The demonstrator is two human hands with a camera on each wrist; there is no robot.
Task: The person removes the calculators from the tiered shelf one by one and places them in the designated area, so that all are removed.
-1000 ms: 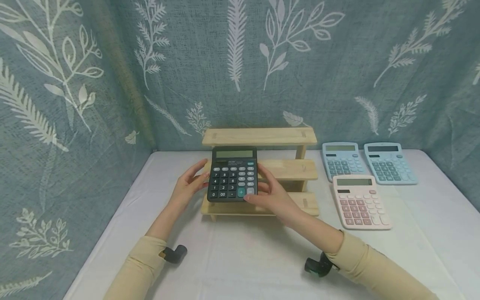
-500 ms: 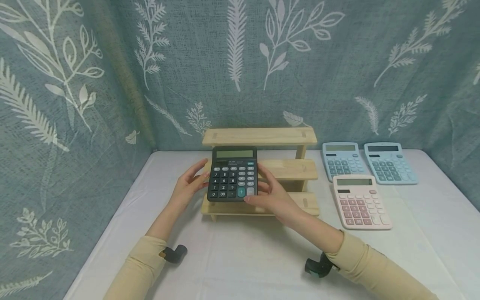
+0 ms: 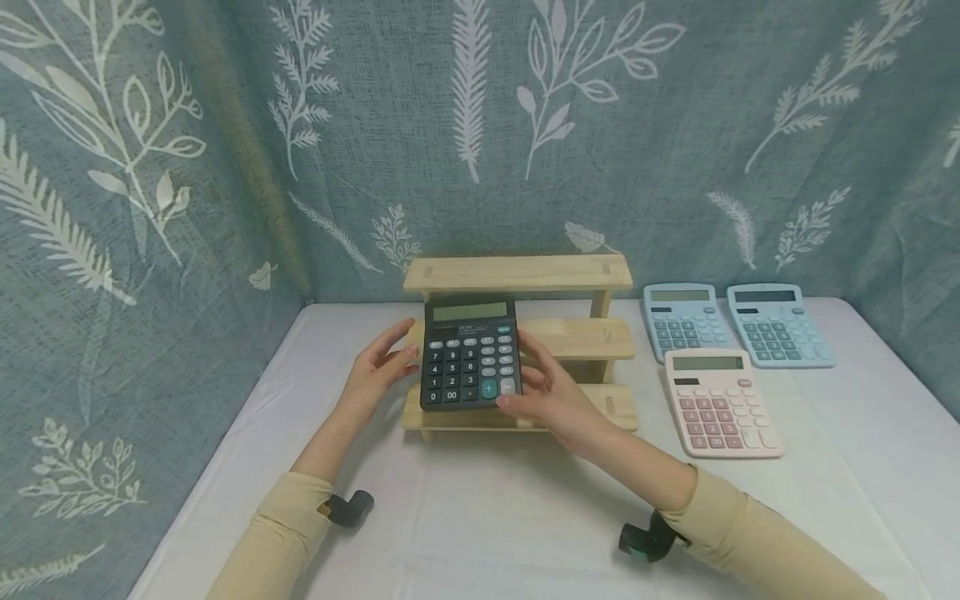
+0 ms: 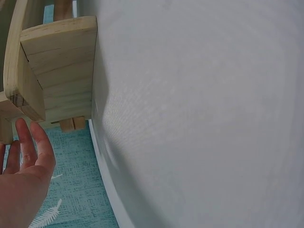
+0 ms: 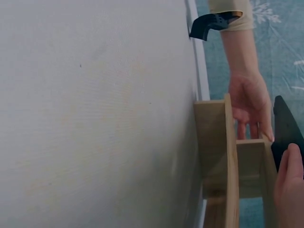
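A black desk calculator [image 3: 471,354] leans in front of the left part of a three-tier wooden shelf [image 3: 573,337], its keys facing me. My right hand [image 3: 555,400] holds it by the lower right side, thumb on the front corner and fingers along the edge. In the right wrist view the calculator [image 5: 286,128] appears edge-on beside the shelf boards. My left hand [image 3: 375,367] is at the shelf's left end, a small gap from the calculator. The left wrist view shows its fingers loosely bent, close to the boards; whether they touch the wood is unclear.
To the right of the shelf lie two light blue calculators [image 3: 684,321] [image 3: 780,325] at the back, with a pink calculator [image 3: 722,404] in front of them. A white cloth [image 3: 480,517] covers the table, and a patterned blue-green curtain [image 3: 420,125] hangs behind.
The black calculator has shifted slightly right and down and tilted a little, along with my right hand. It has come away from the left fingers; the left hand stays put.
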